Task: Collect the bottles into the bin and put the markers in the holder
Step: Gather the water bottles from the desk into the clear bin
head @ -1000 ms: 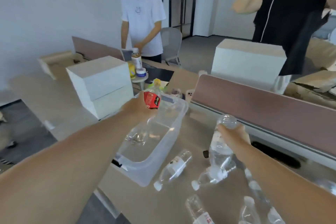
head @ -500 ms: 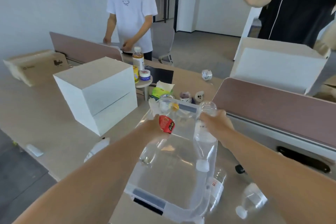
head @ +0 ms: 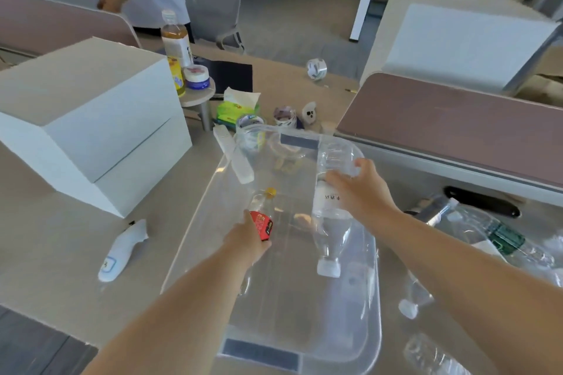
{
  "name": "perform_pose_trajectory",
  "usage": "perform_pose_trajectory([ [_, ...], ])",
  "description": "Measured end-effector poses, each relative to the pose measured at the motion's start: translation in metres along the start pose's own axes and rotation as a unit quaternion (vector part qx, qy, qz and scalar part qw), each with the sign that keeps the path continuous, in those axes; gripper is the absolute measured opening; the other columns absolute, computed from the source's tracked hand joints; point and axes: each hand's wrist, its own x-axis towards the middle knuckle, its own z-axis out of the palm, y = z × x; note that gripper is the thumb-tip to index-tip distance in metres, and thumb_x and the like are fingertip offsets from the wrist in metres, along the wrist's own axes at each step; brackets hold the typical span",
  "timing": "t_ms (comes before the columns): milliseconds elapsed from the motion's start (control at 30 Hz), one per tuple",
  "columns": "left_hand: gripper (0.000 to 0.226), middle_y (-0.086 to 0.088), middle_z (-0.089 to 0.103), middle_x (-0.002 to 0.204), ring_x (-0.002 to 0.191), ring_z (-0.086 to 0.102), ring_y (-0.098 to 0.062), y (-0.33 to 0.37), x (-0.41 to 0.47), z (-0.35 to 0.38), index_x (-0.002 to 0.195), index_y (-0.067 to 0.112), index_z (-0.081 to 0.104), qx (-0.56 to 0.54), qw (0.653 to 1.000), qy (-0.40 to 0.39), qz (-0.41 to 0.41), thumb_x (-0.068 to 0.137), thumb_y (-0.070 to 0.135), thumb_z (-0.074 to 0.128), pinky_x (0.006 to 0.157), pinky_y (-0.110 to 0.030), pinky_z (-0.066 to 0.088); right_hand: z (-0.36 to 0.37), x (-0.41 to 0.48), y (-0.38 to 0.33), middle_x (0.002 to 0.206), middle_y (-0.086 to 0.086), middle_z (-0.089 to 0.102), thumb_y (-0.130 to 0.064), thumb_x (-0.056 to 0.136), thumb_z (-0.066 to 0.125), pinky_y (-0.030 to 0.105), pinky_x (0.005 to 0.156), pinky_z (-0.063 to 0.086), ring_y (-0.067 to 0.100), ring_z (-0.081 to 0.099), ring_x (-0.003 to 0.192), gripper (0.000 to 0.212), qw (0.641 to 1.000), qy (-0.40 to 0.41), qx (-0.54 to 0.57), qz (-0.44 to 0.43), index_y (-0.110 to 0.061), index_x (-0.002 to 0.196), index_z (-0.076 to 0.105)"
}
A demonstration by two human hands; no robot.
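Note:
A clear plastic bin (head: 376, 298) stands on the desk in front of me. Over it, my left hand (head: 248, 240) grips a small clear bottle with a red label and yellow cap (head: 262, 213), the cap pointing away from me. My right hand (head: 362, 189) holds a bigger clear water bottle (head: 330, 222) by its base, with its white cap hanging down inside the bin. Several more empty clear bottles (head: 475, 222) lie on the desk to the right of the bin. A white marker-like pen (head: 120, 251) lies left of the bin.
A white box (head: 88, 119) sits to the left, a brown divider panel (head: 441, 131) to the right. Behind the bin are a clear cup (head: 248, 131), tissues (head: 236, 106), small figures and a tea bottle (head: 175, 39) on a stand. A person in a white shirt stands behind.
Both hands have come lower over the bin. The view has tilted down and closer. The big bottle now hangs cap-down inside the bin.

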Motion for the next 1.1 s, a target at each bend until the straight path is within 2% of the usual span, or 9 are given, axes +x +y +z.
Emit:
perform_pose_trajectory([
  [167, 0.089, -0.015, 0.045, 0.141, 0.119, 0.053, -0.033, 0.014, 0.005, -0.018, 0.153, 0.015, 0.006, 0.038, 0.999, -0.001, 0.018, 0.088, 0.048, 0.057, 0.094, -0.037, 0.044, 0.007, -0.001, 0.009, 0.102, 0.000, 0.059, -0.036, 0.082, 0.063, 0.025, 0.054, 0.043, 0.010, 0.058, 0.071, 0.074, 1.000, -0.019, -0.020, 0.003, -0.021, 0.146, 0.027],
  [333, 0.068, -0.015, 0.055, 0.128, 0.111, 0.058, -0.033, 0.043, -0.014, -0.087, 0.150, 0.013, 0.019, -0.022, 0.993, 0.084, 0.078, 0.094, 0.038, 0.048, 0.088, -0.039, 0.050, 0.036, 0.007, 0.005, 0.113, 0.005, 0.051, -0.036, 0.082, 0.062, 0.027, 0.054, 0.041, 0.015, 0.055, 0.074, 0.067, 0.992, -0.047, -0.111, 0.020, -0.016, 0.138, 0.030],
  [500, 0.057, -0.013, 0.053, 0.132, 0.118, 0.053, -0.030, 0.039, -0.045, -0.129, 0.144, 0.013, 0.032, -0.083, 0.987, 0.112, 0.085, 0.093, 0.029, 0.051, 0.087, -0.032, 0.043, 0.076, 0.018, 0.025, 0.129, 0.017, 0.049, -0.033, 0.084, 0.061, 0.034, 0.074, 0.051, 0.029, 0.061, 0.096, 0.069, 0.983, -0.067, -0.153, 0.074, -0.004, 0.139, 0.032],
  [600, 0.057, -0.010, 0.052, 0.135, 0.113, 0.058, -0.028, 0.028, -0.059, -0.136, 0.144, 0.014, 0.035, -0.111, 0.985, 0.106, 0.082, 0.092, 0.028, 0.054, 0.083, -0.031, 0.046, 0.096, 0.022, 0.035, 0.126, 0.016, 0.056, -0.036, 0.081, 0.063, 0.027, 0.067, 0.045, 0.028, 0.063, 0.093, 0.069, 0.981, -0.081, -0.156, 0.085, -0.005, 0.137, 0.038],
  [733, 0.061, -0.012, 0.053, 0.136, 0.113, 0.059, -0.031, 0.024, -0.068, -0.136, 0.147, 0.014, 0.032, -0.104, 0.986, 0.100, 0.085, 0.092, 0.028, 0.053, 0.089, -0.037, 0.050, 0.101, 0.022, 0.033, 0.132, 0.017, 0.053, -0.037, 0.080, 0.059, 0.028, 0.066, 0.046, 0.034, 0.057, 0.113, 0.066, 0.981, -0.087, -0.167, 0.056, -0.005, 0.136, 0.043],
  [833, 0.060, -0.013, 0.052, 0.134, 0.113, 0.056, -0.027, 0.049, -0.075, -0.136, 0.146, 0.012, 0.032, -0.083, 0.988, 0.091, 0.098, 0.092, 0.029, 0.052, 0.089, -0.034, 0.047, 0.075, 0.017, 0.020, 0.129, 0.016, 0.053, -0.030, 0.085, 0.057, 0.034, 0.081, 0.052, 0.033, 0.057, 0.109, 0.061, 0.983, -0.079, -0.164, 0.011, -0.004, 0.137, 0.041],
  [933, 0.057, -0.010, 0.056, 0.128, 0.099, 0.054, -0.022, 0.096, -0.087, -0.137, 0.145, 0.013, 0.033, -0.063, 0.982, 0.092, 0.153, 0.094, 0.030, 0.050, 0.076, -0.028, 0.041, 0.021, 0.012, 0.001, 0.111, 0.009, 0.053, -0.017, 0.089, 0.051, 0.022, 0.050, 0.041, 0.016, 0.056, 0.073, 0.055, 0.987, -0.065, -0.137, -0.047, -0.009, 0.142, 0.037],
  [967, 0.054, -0.010, 0.056, 0.127, 0.100, 0.054, -0.023, 0.114, -0.091, -0.136, 0.144, 0.013, 0.035, -0.062, 0.979, 0.091, 0.171, 0.094, 0.030, 0.050, 0.075, -0.027, 0.038, -0.001, 0.009, -0.005, 0.108, 0.007, 0.052, -0.017, 0.090, 0.049, 0.022, 0.048, 0.038, 0.013, 0.053, 0.067, 0.053, 0.987, -0.051, -0.136, -0.066, -0.011, 0.142, 0.038],
  [1100, 0.048, -0.011, 0.053, 0.131, 0.111, 0.054, -0.030, 0.185, -0.106, -0.121, 0.135, 0.009, 0.044, -0.072, 0.967, 0.079, 0.233, 0.092, 0.028, 0.052, 0.078, -0.029, 0.038, -0.100, -0.001, -0.007, 0.126, 0.009, 0.056, -0.019, 0.091, 0.050, 0.024, 0.074, 0.040, 0.021, 0.055, 0.090, 0.046, 0.981, 0.042, -0.156, -0.111, -0.012, 0.137, 0.047],
])
